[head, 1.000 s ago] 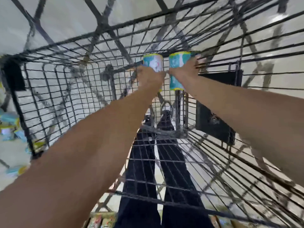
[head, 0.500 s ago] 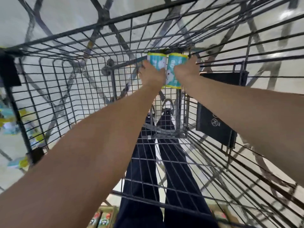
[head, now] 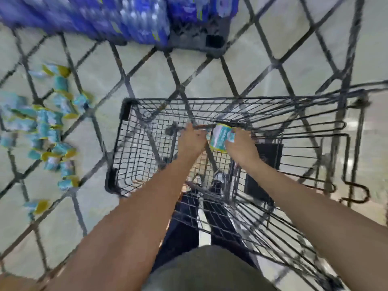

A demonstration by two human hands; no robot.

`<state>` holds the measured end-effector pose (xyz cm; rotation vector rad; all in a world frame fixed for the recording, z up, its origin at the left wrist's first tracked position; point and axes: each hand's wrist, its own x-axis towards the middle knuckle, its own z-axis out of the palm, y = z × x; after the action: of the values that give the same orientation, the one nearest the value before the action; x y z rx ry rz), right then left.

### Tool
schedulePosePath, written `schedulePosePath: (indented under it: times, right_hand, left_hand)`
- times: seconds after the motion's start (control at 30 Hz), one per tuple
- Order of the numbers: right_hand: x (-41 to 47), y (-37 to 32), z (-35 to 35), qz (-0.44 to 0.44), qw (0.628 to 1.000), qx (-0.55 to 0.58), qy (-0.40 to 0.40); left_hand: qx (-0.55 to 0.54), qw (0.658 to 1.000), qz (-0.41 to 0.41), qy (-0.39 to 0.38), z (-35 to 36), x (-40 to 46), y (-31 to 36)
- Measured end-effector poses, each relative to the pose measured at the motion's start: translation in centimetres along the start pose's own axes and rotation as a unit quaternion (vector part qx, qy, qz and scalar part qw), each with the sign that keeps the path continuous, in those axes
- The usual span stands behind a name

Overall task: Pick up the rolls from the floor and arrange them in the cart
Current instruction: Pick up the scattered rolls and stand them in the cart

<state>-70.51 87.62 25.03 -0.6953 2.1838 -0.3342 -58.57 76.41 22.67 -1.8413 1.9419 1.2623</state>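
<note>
Reaching deep into the wire cart (head: 126, 143), both arms are being held out toward its far end, where a teal-and-yellow roll (head: 220, 138) is being kept upright, its long axis running roughly top to bottom and tipped slightly left. The roll is being gripped by the right hand (head: 241, 148), whose fingers (head: 230, 143) are being curled round its right side; it is lying just left of that palm, so the right hand is the nearer one. The left hand (head: 192, 141) is being held just beside the roll's left edge with its fingers bent away from the camera, and whether a second roll is being held behind it cannot be told, the frame being blurred. The roll is being positioned near the cart's far wall, above its mesh floor. Many more rolls (head: 48, 135) are lying scattered on the floor (head: 273, 76), well apart to the left of the cart, so most of the task is judged as remaining.
</note>
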Motion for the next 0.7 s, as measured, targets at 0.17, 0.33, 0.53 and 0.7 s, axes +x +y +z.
schedulePosePath:
  times: [0.17,0.33,0.53,0.7]
  right_hand:
    - [-6.9,-11.3,-4.2,-0.142,0.984,-0.108,0.005]
    - [-12.4,-22.9,-2.3,-0.269,0.941,-0.201,0.030]
    - [-21.5,-34.2,9.0,-0.366,0.897,-0.247,0.015]
    - [-31.6,-39.7,22.0,-0.432,0.853,-0.291,-0.043]
  left_hand:
    - [0.114,0.989,0.047,0.086,-13.3,-8.2,-1.6]
    - [0.144,0.971,0.027,0.189,-23.6,-13.1,-8.8]
    - [0.102,0.956,-0.053,0.269,-32.5,-20.9,-25.0]
    - [0.046,0.944,-0.119,0.303,-36.1,-27.8,-40.9]
